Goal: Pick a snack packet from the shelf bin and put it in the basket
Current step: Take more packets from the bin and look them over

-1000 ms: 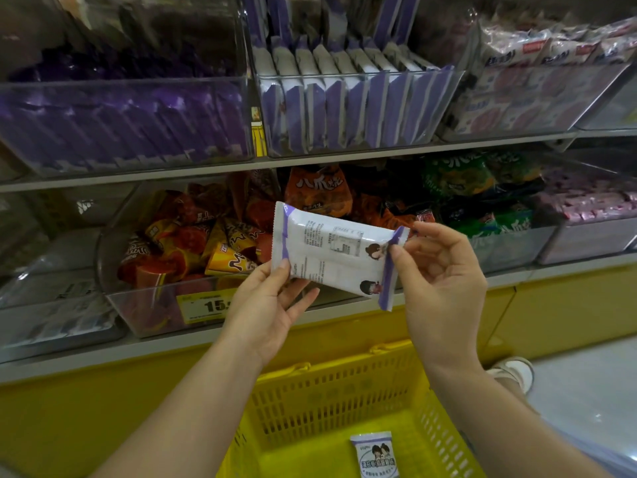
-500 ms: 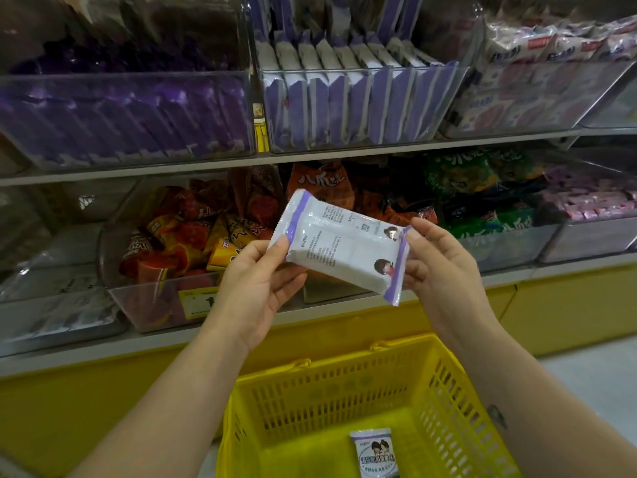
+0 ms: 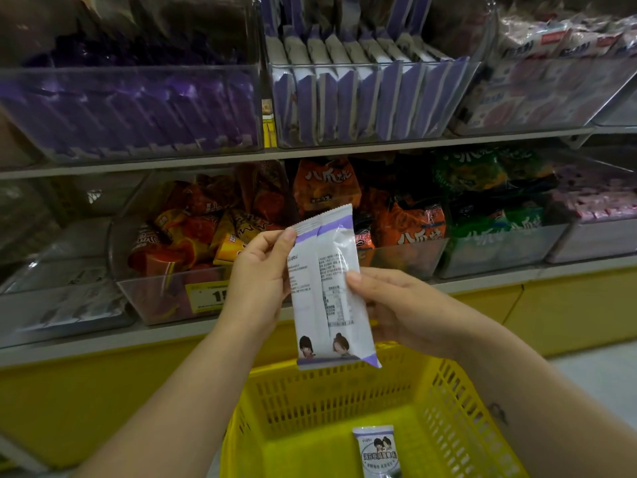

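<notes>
- Packet [image 3: 327, 288] is in the air, upright, in front of the lower shelf [image 3: 517, 274] and just above the far rim of the basket [image 3: 458, 391]; not in the basket yet.
- Its printed back faces the camera, so it is probably held this way to read the label before it goes in. That is a guess.
- Left hand [image 3: 262, 284] pinches the upper left edge: thumb on the front near the top seal, fingers behind.
- Right hand [image 3: 396, 305] grips the right edge at mid height: thumb on the front, fingers hidden behind the packet.
- Both forearms reach up and forward from the bottom of the view, with one hand on each side of the packet and the palms turned toward each other.
- The basket is open-topped and right below, so lowering and letting go should land it.
- A second packet [image 3: 377, 450] lies on the basket floor.
- Bin [image 3: 372, 101] of similar white-purple packets sits on the shelf above, well above the hands; likely the source.
</notes>
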`<state>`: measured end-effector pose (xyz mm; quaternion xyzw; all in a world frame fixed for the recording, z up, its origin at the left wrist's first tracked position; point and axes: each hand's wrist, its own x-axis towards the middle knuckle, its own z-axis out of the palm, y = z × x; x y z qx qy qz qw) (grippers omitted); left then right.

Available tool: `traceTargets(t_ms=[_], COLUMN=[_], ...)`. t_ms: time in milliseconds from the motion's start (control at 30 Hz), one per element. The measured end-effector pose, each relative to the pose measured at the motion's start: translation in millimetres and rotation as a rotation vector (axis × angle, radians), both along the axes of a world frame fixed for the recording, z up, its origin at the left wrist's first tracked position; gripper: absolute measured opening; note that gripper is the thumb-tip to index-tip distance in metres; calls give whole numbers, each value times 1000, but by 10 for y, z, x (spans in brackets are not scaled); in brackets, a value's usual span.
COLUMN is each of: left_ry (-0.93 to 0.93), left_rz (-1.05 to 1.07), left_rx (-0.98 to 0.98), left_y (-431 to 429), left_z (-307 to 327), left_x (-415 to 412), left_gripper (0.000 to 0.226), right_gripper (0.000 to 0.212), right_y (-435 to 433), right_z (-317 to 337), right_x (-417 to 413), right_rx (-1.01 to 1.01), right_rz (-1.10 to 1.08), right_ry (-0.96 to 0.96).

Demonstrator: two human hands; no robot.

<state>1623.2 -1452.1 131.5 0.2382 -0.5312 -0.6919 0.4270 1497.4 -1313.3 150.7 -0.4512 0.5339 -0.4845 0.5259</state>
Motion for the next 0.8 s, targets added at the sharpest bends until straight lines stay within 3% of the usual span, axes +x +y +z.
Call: traceTargets(t_ms=[233, 300, 433, 533, 667, 800], left_ry=[-180, -245, -376, -424, -486, -500], left_rz=[121, 169, 21, -163, -256, -197], left_rx=[-123, -192, -329, -367, -425, -443], left_y=[-7, 33, 166, 225, 294, 328], left_z=[-35, -44, -108, -132, -131, -123], left_x=[-10, -38, -68, -45, -39, -63], left_gripper=[5, 19, 25, 49, 92, 94], right_gripper=[43, 39, 30, 28, 23, 24], right_y=[-45, -60, -92, -84, -50, -32], right_z=[-79, -112, -122, -85, -79, -76], right_x=[34, 40, 29, -25, -42, 7], right_rx=[-43, -45, -83, -107, -125, -180], right_rz=[-105, -151, -320, -428, -445, -415], right_ry=[-20, 3, 20, 73, 165, 240])
